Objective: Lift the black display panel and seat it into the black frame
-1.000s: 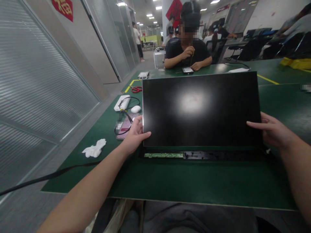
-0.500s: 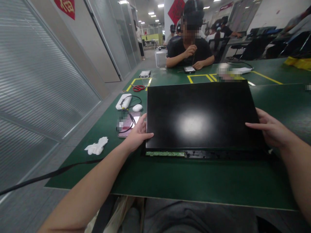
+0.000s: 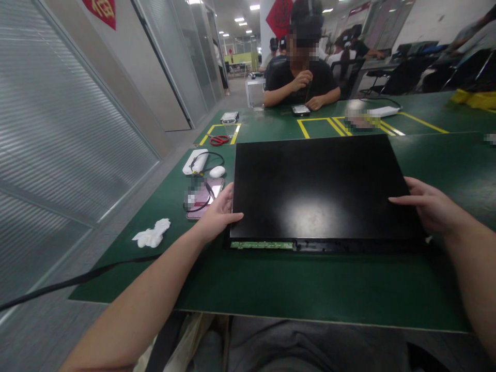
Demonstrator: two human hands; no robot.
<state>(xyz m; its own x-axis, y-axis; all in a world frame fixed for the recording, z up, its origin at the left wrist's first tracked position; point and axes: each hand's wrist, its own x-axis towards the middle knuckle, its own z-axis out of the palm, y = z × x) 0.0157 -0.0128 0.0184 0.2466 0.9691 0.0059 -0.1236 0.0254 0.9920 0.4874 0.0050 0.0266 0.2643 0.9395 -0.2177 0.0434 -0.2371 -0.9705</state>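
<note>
Between my two hands lies a wide black display panel [image 3: 318, 181], its glossy face up and its far edge a little raised. My left hand [image 3: 220, 214] grips the left edge, thumb on the face and fingers behind. On the opposite edge my right hand [image 3: 428, 204] holds the panel the same way, its fingertips partly hidden. A narrow green circuit board [image 3: 262, 245] shows below the near edge, beside a black frame strip [image 3: 341, 245]. What lies beneath the panel is hidden.
Left of the panel are a phone [image 3: 203, 199], a white power bank [image 3: 196, 161] with a black cable, a white mouse-like object [image 3: 217, 172] and crumpled tissue [image 3: 152, 233]. Red-handled scissors [image 3: 219, 140] lie farther back. Across the green table [image 3: 310, 289] sits a person [image 3: 302, 82] with a small device.
The panel's far edge has tipped down and away from me, so the panel lies flatter. Both hands keep their hold on its sides.
</note>
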